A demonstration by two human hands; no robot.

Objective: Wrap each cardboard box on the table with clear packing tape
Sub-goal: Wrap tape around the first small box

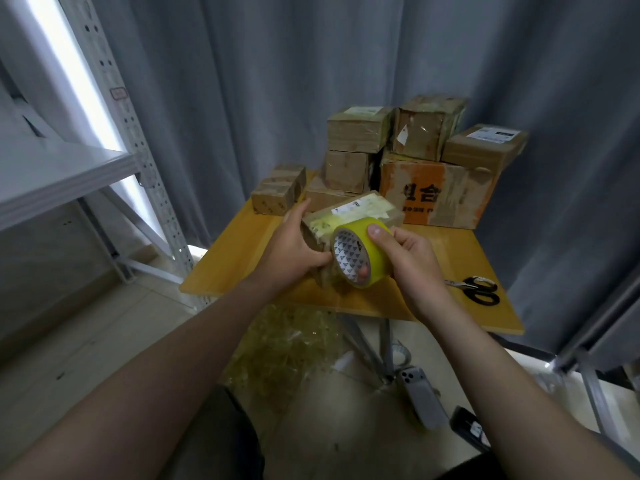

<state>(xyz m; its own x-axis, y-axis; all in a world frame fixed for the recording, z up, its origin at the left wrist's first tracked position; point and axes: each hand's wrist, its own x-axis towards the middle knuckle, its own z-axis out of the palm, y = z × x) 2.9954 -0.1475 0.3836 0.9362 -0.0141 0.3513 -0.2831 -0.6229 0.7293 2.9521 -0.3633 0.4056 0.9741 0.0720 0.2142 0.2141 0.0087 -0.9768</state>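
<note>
Head view: on the tiled floor nearest the camera lie a grey smartphone [420,398] and, to its left, a heap of crumpled clear tape scraps [287,344] under the front edge of the yellow wooden table [235,251]. Both bare forearms reach forward over this edge. Left hand [294,247] grips the left end of a small brown cardboard box [360,211], fingers curled round its far side, thumb on the near face. The box already carries glossy tape and a white label on top; it sits over the table's front middle, and whether its underside touches the top I cannot tell. Right hand [412,258] is clamped on a roll of yellowish clear packing tape [374,261], thumb on the outer band, a fingertip showing inside the core, with the roll pressed against the box's near right corner. Black-handled scissors [479,289] lie on the table to the right, apart from both hands. Further back stands a stack of taped cardboard boxes [358,128], some resting on a larger orange-printed carton [440,195]. Behind hangs a grey curtain [277,64]; a white metal shelf [69,168] stands at left.
</note>
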